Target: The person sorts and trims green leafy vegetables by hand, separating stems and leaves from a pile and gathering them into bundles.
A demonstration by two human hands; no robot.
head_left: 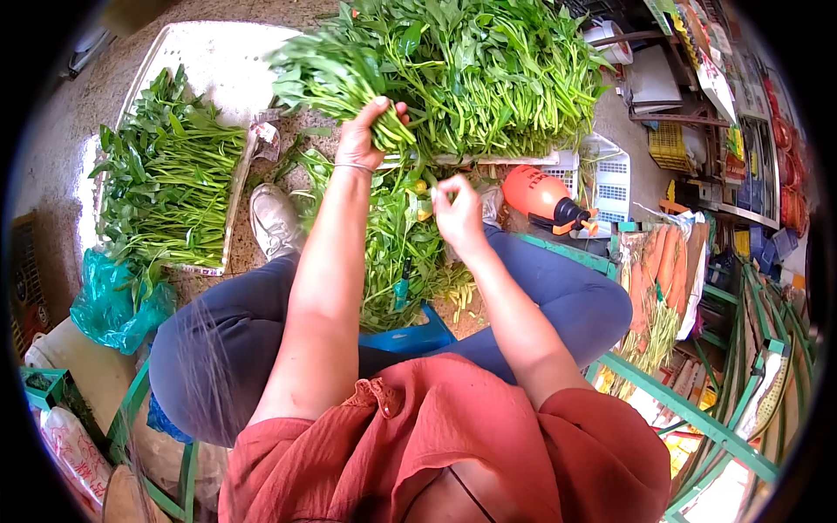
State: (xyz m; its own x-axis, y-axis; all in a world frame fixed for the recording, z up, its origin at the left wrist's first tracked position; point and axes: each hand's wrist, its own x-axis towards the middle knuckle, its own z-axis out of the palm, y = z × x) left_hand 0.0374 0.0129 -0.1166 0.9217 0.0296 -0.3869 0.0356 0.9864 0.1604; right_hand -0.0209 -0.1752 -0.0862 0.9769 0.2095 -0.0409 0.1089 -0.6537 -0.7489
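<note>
My left hand (pixel 360 135) is closed around the stems of a bunch of water spinach (pixel 336 83), whose leaves point up and to the left. It is held in front of a large pile of water spinach (pixel 497 78). Lower and to the right, my right hand (pixel 458 213) has its fingers curled into a pinch; whatever they hold, if anything, is too small to make out. Loose greens (pixel 397 248) lie on the floor between my legs, below both hands. More water spinach (pixel 187 183) is laid in a row on a white tray (pixel 218 52) at the left.
An orange spray bottle (pixel 540 193) lies beside my right knee, near a white plastic crate (pixel 610 179). Carrots (pixel 667 261) lie on a green-framed rack (pixel 689 405) at the right. A teal plastic bag (pixel 118 301) sits at the left. A blue stool (pixel 418 333) shows under me.
</note>
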